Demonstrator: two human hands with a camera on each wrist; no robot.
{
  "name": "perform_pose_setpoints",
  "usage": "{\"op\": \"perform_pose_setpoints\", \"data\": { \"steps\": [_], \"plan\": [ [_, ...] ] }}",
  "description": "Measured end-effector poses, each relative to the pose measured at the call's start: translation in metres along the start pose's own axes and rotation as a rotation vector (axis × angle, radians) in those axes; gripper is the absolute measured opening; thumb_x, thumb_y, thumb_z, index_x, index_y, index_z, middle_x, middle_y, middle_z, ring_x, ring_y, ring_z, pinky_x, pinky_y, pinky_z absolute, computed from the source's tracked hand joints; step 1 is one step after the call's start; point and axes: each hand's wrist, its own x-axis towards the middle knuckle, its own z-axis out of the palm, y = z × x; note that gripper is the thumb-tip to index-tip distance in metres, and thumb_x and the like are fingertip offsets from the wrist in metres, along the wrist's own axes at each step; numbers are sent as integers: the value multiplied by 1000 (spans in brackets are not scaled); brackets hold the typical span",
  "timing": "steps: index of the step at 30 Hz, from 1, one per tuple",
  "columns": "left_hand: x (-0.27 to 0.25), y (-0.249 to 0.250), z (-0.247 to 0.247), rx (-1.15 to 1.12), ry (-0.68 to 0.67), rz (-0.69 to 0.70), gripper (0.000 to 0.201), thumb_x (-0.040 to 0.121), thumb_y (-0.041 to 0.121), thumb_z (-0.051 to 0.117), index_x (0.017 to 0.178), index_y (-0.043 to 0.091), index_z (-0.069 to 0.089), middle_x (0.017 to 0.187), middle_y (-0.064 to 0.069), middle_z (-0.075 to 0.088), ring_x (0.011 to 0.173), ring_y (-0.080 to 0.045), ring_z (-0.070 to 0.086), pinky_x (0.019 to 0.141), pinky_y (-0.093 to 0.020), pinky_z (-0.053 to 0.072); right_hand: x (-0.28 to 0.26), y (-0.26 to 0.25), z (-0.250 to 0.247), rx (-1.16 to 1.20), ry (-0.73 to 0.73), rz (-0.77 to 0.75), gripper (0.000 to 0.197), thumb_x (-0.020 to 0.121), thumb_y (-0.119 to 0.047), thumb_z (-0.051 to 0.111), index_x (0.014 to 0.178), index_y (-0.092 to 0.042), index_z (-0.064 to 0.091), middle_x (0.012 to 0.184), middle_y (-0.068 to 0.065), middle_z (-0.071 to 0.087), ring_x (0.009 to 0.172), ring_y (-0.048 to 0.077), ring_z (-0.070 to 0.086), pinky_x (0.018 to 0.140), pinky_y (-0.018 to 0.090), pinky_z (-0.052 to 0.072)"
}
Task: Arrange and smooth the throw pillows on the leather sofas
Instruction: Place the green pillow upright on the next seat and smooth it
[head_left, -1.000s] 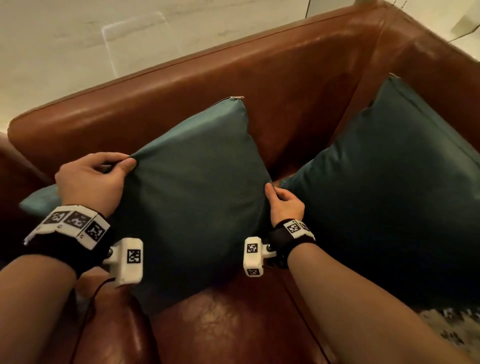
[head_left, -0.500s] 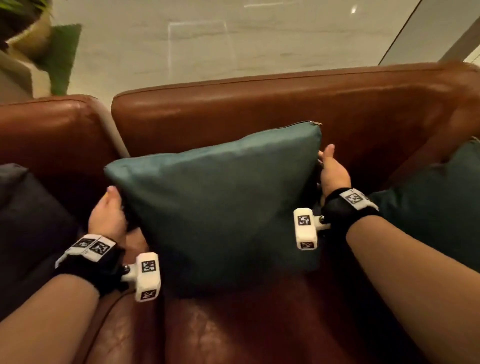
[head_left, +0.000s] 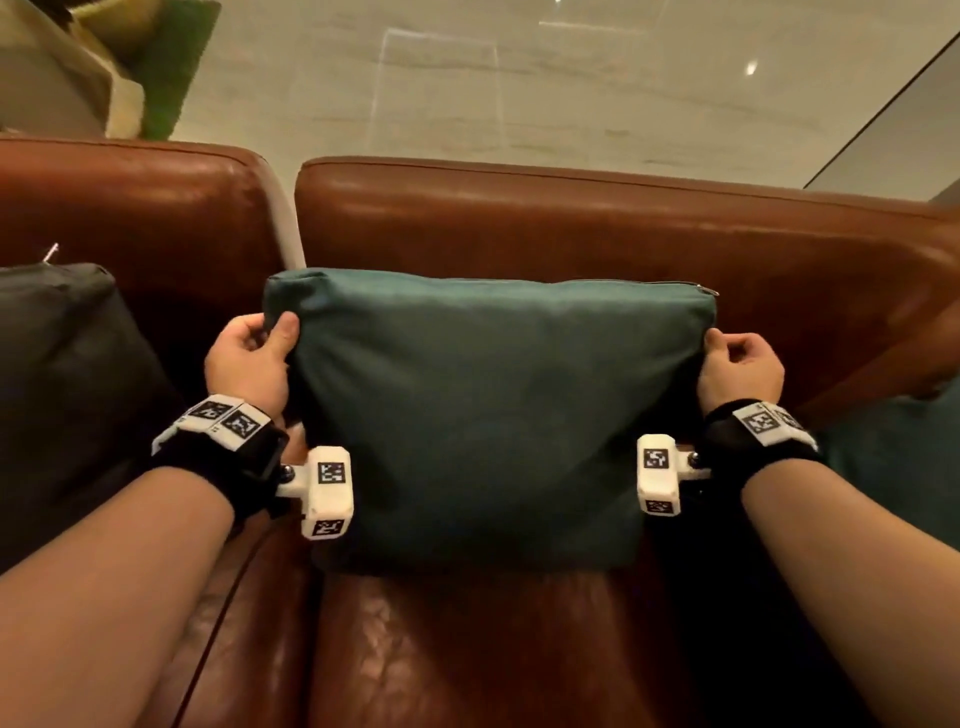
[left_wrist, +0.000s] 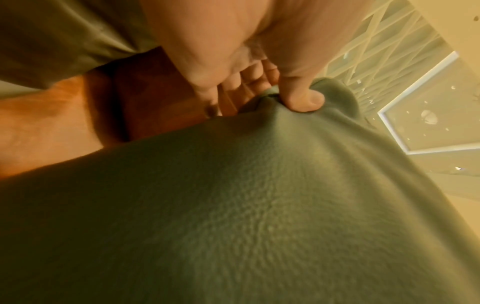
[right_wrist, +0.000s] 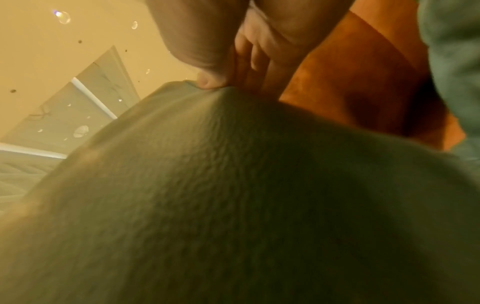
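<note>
A teal throw pillow (head_left: 483, 415) stands upright against the backrest of the brown leather sofa (head_left: 571, 228), its zipper edge on top. My left hand (head_left: 254, 353) pinches its upper left corner, thumb on the front face. My right hand (head_left: 737, 364) pinches the upper right corner the same way. In the left wrist view the thumb (left_wrist: 303, 100) digs into the pillow fabric (left_wrist: 233, 205). In the right wrist view the thumb (right_wrist: 207, 81) presses the pillow (right_wrist: 233, 205) against the fingers behind it.
A dark pillow (head_left: 67, 389) lies on the neighbouring sofa seat at left. Another teal pillow (head_left: 898, 467) sits at the right edge beside the armrest (head_left: 883, 322). Bare leather seat (head_left: 467, 649) lies in front. Pale marble floor (head_left: 519, 93) shows behind the backrests.
The pillow has turned from tilted on a corner to square and upright against the backrest. Both hands have moved up from its sides to its top corners.
</note>
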Motion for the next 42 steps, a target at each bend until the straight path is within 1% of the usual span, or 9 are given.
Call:
{"op": "perform_pose_setpoints", "data": {
  "steps": [5,8,12,17,24,30,33,37,42],
  "plan": [
    [-28,-31,-1,-79,-83,-120,50,85,64,50,118,30,66,116,2,71,111,-19,64,103,-48,48,-20,37,10,317,-261,223,53,64,-76,68,93,-31,72,103,1,73,98,19,69,82,38,55],
    [-27,-22,4,-133,-127,-190,32,95,45,54,109,22,71,111,-3,73,101,-18,68,100,-43,50,-26,34,13,258,-212,194,24,83,-54,69,87,-32,77,98,5,75,94,21,70,90,42,56],
    [-16,-23,-3,-42,-141,-192,20,91,46,60,89,31,73,94,2,75,95,-22,70,93,-46,54,-28,27,13,230,-71,134,29,98,-31,58,112,-10,72,100,11,70,71,0,60,57,0,39],
    [-16,-12,-2,1,-1,-54,16,98,25,58,101,17,71,89,1,68,85,-14,60,69,-22,45,-31,23,11,237,23,127,32,97,-33,58,116,-11,71,102,6,70,92,11,59,62,8,41],
    [-23,-36,-7,-101,-26,-87,27,98,40,49,112,29,69,105,2,72,98,-11,67,90,-32,53,-44,17,9,328,-50,196,34,101,-35,51,121,-12,67,105,3,66,75,5,57,47,-1,36],
    [-38,-36,3,-120,68,-125,23,96,20,61,116,11,67,91,0,64,79,-7,58,57,0,38,-45,31,11,374,-90,223,37,96,-37,60,117,-9,71,102,3,69,91,9,62,54,-4,38],
    [-31,-37,5,-130,129,-141,27,94,21,64,116,6,68,92,0,64,81,-6,57,57,3,36,-41,23,6,382,-64,165,33,92,-31,67,114,-7,72,101,7,73,82,6,64,61,0,44],
    [-48,-41,-3,-97,-3,-165,16,102,17,49,109,11,62,62,16,65,55,10,59,53,-1,42,-54,41,4,313,-109,238,23,95,-31,63,111,-16,71,76,-8,72,51,-8,59,51,7,47],
    [-40,-79,-2,-144,-90,-254,48,91,52,55,127,20,60,111,2,70,95,-14,65,95,-38,52,-74,73,18,233,-180,327,32,88,-41,70,113,-21,73,106,-1,74,98,12,68,96,33,52]
  ]
}}
